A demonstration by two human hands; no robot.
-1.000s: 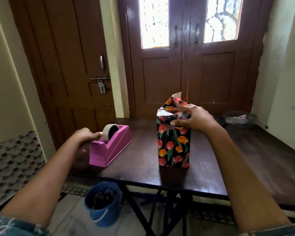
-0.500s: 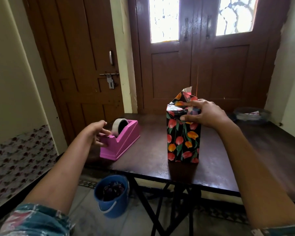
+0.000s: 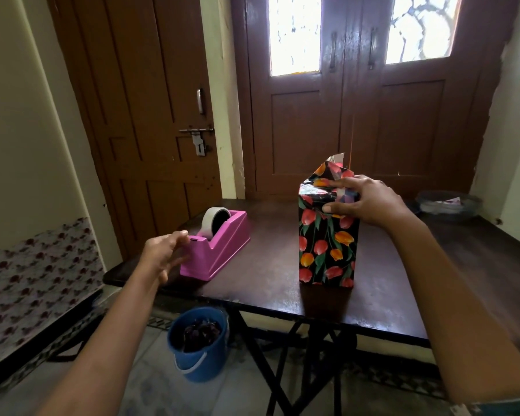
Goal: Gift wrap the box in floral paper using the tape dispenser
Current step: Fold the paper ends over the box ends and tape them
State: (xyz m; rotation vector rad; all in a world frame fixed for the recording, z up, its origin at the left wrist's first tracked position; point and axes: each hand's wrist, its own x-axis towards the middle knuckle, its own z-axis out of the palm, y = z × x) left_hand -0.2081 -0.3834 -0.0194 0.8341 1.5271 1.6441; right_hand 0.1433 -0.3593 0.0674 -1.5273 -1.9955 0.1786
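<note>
On the table (image 3: 267, 283) by the double doors, as seen from beside the person:

1. Box (image 3: 327, 244). It stands upright near the table's middle, its sides covered in floral paper (image 3: 320, 181). The top folds are gathered, and 1 pointed flap (image 3: 335, 163) stands up at the far edge. No tape shows on the top.

2. Right hand (image 3: 367, 199). It is clamped over the box top, fingers across the folds and thumb on the near face, pinning the paper. Its grip matches the 2 earlier looks.

3. Tape dispenser (image 3: 222, 244). Pink, at the table's left corner and well apart from the box, with the tape roll (image 3: 212, 222) seated in it.

4. Left hand (image 3: 164, 253). It is spread wide and blurred, the thumb touching the dispenser's cutter end. It holds nothing that I can make out. 1 second ago it lay against the tape roll, and it has since slid down to the cutter end.

5. Reading. This looks like the search for a tape end. I see no strip drawn yet, so the top closure probably depends on the right hand alone. The sides are done and the top is unsealed.

6. Also present: a blue bucket (image 3: 198, 340) on the floor and a bowl (image 3: 448, 204) at the far right.
</note>
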